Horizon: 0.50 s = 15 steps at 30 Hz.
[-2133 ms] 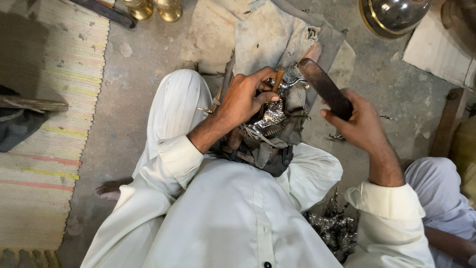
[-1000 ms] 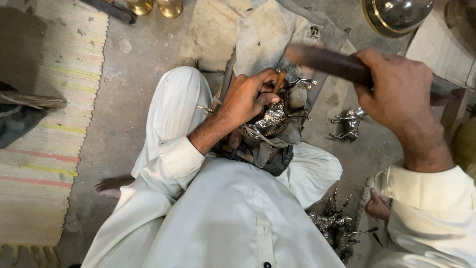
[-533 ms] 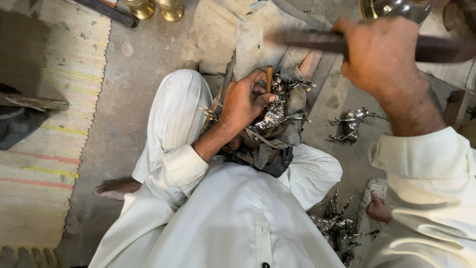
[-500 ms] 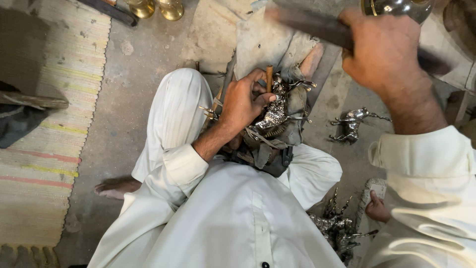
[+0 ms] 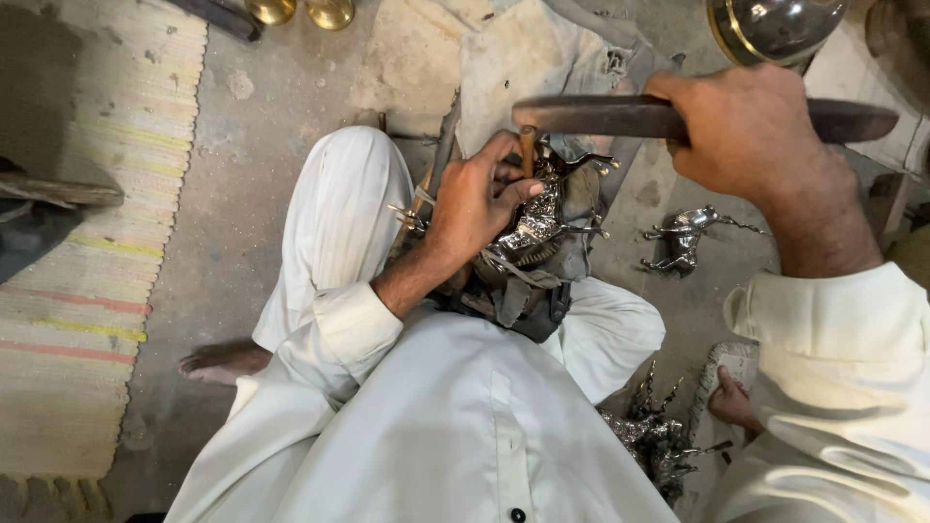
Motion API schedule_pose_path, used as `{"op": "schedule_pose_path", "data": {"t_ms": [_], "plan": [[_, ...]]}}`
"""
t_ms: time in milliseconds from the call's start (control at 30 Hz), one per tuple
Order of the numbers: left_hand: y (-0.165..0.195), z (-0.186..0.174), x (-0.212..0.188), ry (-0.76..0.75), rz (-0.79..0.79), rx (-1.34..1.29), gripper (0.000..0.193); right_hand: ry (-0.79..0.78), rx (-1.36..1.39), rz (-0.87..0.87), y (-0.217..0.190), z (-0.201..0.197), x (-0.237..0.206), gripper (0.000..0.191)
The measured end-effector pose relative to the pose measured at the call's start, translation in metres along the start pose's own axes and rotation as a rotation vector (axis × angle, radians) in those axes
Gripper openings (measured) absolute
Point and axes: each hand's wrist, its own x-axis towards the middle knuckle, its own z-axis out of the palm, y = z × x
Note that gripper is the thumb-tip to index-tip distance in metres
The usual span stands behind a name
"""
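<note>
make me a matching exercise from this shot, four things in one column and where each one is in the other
Things:
1. left hand
2. right hand
3. loose silver animal figurine
4. striped woven mat

Places:
A. on the concrete floor, right of the lap
B. gripping the long dark wooden tool
C. along the left edge
D. on the silver figurine in the lap, pinching a small wooden-handled tool

Pairs: 1-D, 2-B, 3-A, 4-C

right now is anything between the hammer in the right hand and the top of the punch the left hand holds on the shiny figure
Nothing visible. The right hand holds the dark hammer level, its striking end right over the small punch. The left hand pinches the punch lower down, on the silver animal figure, with its fingers close under the hammer's end.
</note>
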Motion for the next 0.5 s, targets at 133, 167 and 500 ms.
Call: {"op": "schedule_pose_path", "data": {"t_ms": [133,167,500], "plan": [[-0.001,0.002,0.000,0.015,0.142,0.020,0.037,0.034,0.126,0.066,-0.006,-0.008,-0.004,0.035],[-0.002,0.002,0.001,0.011,0.149,0.017,0.036,0.088,0.156,0.074,-0.009,-0.011,-0.006,0.033],[0.004,-0.002,0.004,-0.019,0.267,0.091,0.034,-0.016,-0.039,0.112,-0.007,-0.029,-0.022,0.037]]}}
